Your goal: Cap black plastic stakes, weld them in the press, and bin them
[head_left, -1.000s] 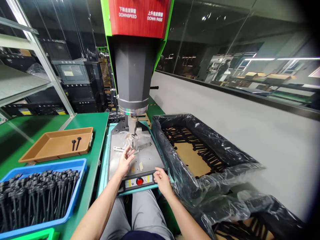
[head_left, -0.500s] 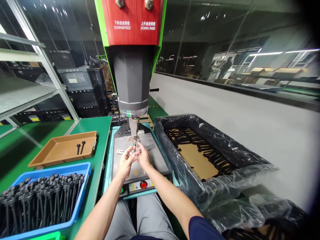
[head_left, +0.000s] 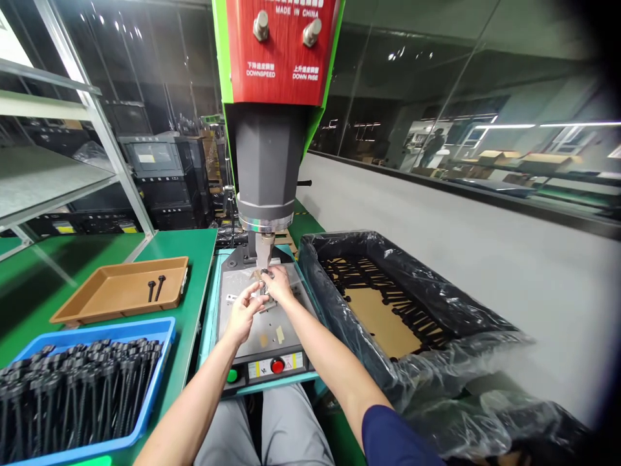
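Black and small, a part [head_left: 265,273] sits at the middle of the machine, right under the tip of the metal horn [head_left: 264,249]; much of it is hidden by fingers. The right hand [head_left: 278,285] reaches in from the near side, its fingertips grasping the part's dark head. Just beside and lower, the left hand [head_left: 244,312] has thumb and forefinger curled toward each other near the same spot; I cannot tell whether they grip anything.

Both hands are over a grey metal plate [head_left: 240,343]. Along its front edge are a red button [head_left: 277,366] and a green button [head_left: 233,375]. Above the horn hang a dark grey housing [head_left: 266,162] and a red panel [head_left: 281,87] marked DOWNSPEED and DOWN RISE.

To the left, on a green bench [head_left: 196,246], a brown tray [head_left: 101,291] holds two black pieces [head_left: 160,287], and a blue bin [head_left: 166,340] is packed with upright black stems [head_left: 87,382]. To the right, a plastic-lined black tray [head_left: 317,272] holds rows of dark pieces [head_left: 412,314] around bare cardboard [head_left: 381,317].
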`<state>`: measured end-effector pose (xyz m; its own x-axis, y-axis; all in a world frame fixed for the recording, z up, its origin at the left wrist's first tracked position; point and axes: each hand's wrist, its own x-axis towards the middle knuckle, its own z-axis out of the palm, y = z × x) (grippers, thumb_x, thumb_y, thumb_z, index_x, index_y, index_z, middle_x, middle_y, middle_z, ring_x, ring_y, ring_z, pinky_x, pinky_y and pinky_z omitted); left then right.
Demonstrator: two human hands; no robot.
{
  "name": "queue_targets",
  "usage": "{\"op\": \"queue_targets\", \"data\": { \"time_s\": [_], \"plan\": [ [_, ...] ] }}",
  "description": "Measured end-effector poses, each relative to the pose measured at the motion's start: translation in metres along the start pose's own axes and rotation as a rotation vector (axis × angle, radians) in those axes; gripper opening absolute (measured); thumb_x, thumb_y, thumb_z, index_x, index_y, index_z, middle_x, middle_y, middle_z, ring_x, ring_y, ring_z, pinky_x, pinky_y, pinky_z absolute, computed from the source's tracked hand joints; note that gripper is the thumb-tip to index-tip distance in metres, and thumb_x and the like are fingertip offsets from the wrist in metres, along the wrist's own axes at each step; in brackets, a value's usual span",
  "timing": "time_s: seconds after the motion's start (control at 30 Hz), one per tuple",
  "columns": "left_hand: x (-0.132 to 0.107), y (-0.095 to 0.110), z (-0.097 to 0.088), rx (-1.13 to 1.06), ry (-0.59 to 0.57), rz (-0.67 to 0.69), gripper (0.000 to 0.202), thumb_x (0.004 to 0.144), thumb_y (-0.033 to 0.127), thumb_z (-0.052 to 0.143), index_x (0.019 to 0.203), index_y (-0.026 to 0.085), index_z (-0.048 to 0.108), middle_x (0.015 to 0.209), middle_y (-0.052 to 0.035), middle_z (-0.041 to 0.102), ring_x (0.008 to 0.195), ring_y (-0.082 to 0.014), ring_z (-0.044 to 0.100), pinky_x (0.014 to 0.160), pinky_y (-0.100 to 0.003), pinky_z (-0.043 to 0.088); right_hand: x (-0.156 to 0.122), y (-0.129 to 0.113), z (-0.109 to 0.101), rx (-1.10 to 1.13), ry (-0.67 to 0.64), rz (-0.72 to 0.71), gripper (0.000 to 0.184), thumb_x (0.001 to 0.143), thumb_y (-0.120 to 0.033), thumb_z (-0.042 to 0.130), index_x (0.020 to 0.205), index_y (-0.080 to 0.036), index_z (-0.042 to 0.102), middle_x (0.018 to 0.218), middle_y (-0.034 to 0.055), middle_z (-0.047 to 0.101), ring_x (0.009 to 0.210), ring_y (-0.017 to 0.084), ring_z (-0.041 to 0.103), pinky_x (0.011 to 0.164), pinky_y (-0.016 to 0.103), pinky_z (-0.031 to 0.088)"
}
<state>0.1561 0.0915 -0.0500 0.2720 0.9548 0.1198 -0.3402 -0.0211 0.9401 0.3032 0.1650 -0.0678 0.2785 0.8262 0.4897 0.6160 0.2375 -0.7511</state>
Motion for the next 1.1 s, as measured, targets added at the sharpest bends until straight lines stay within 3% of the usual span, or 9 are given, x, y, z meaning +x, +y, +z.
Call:
{"op": "queue_targets", "data": {
  "time_s": [0.23, 0.37, 0.47, 0.57, 0.73, 0.87, 1.0, 1.1],
  "plan": [
    [0.000, -0.002, -0.004, 0.022, 0.023, -0.003, 0.054, 0.073, 0.037, 0.073, 0.122, 0.020, 0.058, 0.135, -0.0129, 0.054, 0.100, -0.0219, 0.065, 0.076, -0.030, 0.052, -0.006, -0.019, -0.018, 0.028, 0.034, -0.066, 0.023, 0.084, -0.026, 0.053, 0.103, -0.018, 0.063, 0.107, 0.0103, 0.064, 0.105, 0.025, 0.055, 0.096, 0.040, 0.040],
    [-0.005, -0.004, 0.001, 0.042, 0.002, 0.008, 0.051, 0.075, 0.037, 0.071, 0.122, 0.021, 0.059, 0.137, -0.0123, 0.053, 0.097, -0.0210, 0.065, 0.077, -0.033, 0.052, -0.030, -0.014, -0.034, 0.148, 0.024, 0.085, 0.026, 0.086, -0.034, 0.053, 0.106, -0.020, 0.060, 0.100, 0.0087, 0.068, 0.093, 0.024, 0.062, 0.085, 0.040, 0.047],
    [-0.011, -0.008, 0.006, 0.080, -0.023, -0.009, 0.049, 0.074, 0.036, 0.071, 0.119, 0.020, 0.060, 0.135, -0.0125, 0.055, 0.095, -0.0216, 0.065, 0.077, -0.034, 0.053, -0.054, -0.001, -0.051, 0.346, 0.074, 0.173, 0.028, 0.084, -0.040, 0.056, 0.102, -0.018, 0.058, 0.093, 0.0087, 0.068, 0.085, 0.022, 0.065, 0.079, 0.037, 0.051],
    [-0.015, -0.016, 0.009, 0.118, -0.034, -0.025, 0.049, 0.074, 0.037, 0.071, 0.119, 0.019, 0.061, 0.131, -0.0129, 0.058, 0.094, -0.0223, 0.065, 0.077, -0.035, 0.053, -0.078, 0.014, -0.071, 0.521, 0.119, 0.346, 0.037, 0.081, -0.046, 0.058, 0.103, -0.017, 0.055, 0.086, 0.0069, 0.067, 0.068, 0.019, 0.065, 0.064, 0.033, 0.053],
    [-0.020, -0.031, 0.003, 0.155, -0.037, -0.058, 0.053, 0.076, 0.038, 0.068, 0.123, 0.018, 0.057, 0.107, -0.0106, 0.070, 0.097, -0.0233, 0.065, 0.082, -0.037, 0.051, -0.116, 0.024, -0.098, 0.552, 0.197, 0.496, 0.048, 0.075, -0.047, 0.065, 0.110, -0.016, 0.056, 0.083, 0.0028, 0.063, 0.054, 0.011, 0.057, 0.047, 0.023, 0.047],
    [-0.029, -0.036, -0.002, 0.134, -0.060, -0.104, 0.053, 0.076, 0.037, 0.068, 0.125, 0.020, 0.056, 0.109, -0.0100, 0.069, 0.101, -0.0236, 0.064, 0.086, -0.038, 0.050, -0.140, 0.011, -0.105, 0.599, 0.126, 0.480, 0.045, 0.076, -0.043, 0.067, 0.110, -0.015, 0.059, 0.073, -0.0002, 0.060, 0.053, 0.010, 0.052, 0.047, 0.022, 0.044],
    [-0.050, -0.038, -0.005, 0.156, -0.101, -0.255, 0.041, 0.073, 0.038, 0.071, 0.109, 0.020, 0.067, 0.123, -0.0102, 0.064, 0.100, -0.0242, 0.065, 0.085, -0.038, 0.051, -0.152, -0.014, -0.101, 0.672, -0.009, 0.395, 0.045, 0.078, -0.036, 0.066, 0.117, -0.017, 0.059, 0.084, 0.0031, 0.065, 0.062, 0.012, 0.056, 0.056, 0.025, 0.049],
    [-0.069, -0.034, -0.004, 0.222, -0.155, -0.291, 0.034, 0.071, 0.039, 0.072, 0.097, 0.017, 0.071, 0.108, -0.0110, 0.070, 0.095, -0.0252, 0.066, 0.085, -0.040, 0.051, -0.157, -0.031, -0.095, 0.677, -0.095, 0.324, 0.045, 0.081, -0.033, 0.063, 0.123, -0.018, 0.057, 0.091, 0.0049, 0.067, 0.072, 0.015, 0.061, 0.066, 0.029, 0.053]
  ]
}}
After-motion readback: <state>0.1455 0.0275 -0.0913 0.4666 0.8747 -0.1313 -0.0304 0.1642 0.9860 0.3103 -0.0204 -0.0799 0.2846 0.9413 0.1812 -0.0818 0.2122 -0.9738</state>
